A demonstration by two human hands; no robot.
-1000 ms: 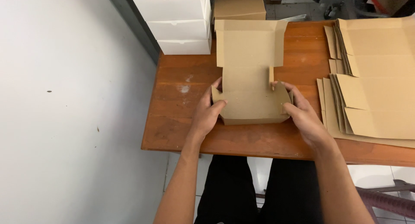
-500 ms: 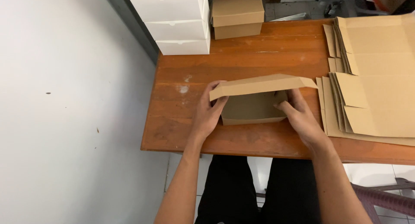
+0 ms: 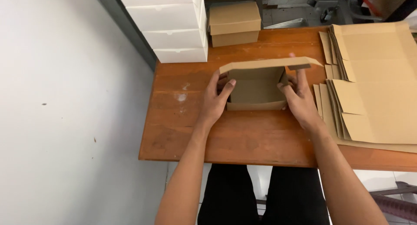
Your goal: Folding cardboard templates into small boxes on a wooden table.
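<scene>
The half-folded brown cardboard box (image 3: 256, 88) now has its lid flap swung over – left hand (image 3: 216, 99) and right hand (image 3: 299, 99) pinch its side walls, so it stands nearly formed

A small packing workspace, likely a workshop or stockroom. Just right of the hands' grip, flat brown cardboard blanks (image 3: 373, 86) lie stacked on a worn wooden table (image 3: 243, 138). Beyond the grip sits a finished brown box (image 3: 234, 23); up and left, white boxes (image 3: 167, 27) pile against a plain wall (image 3: 65, 99).
</scene>
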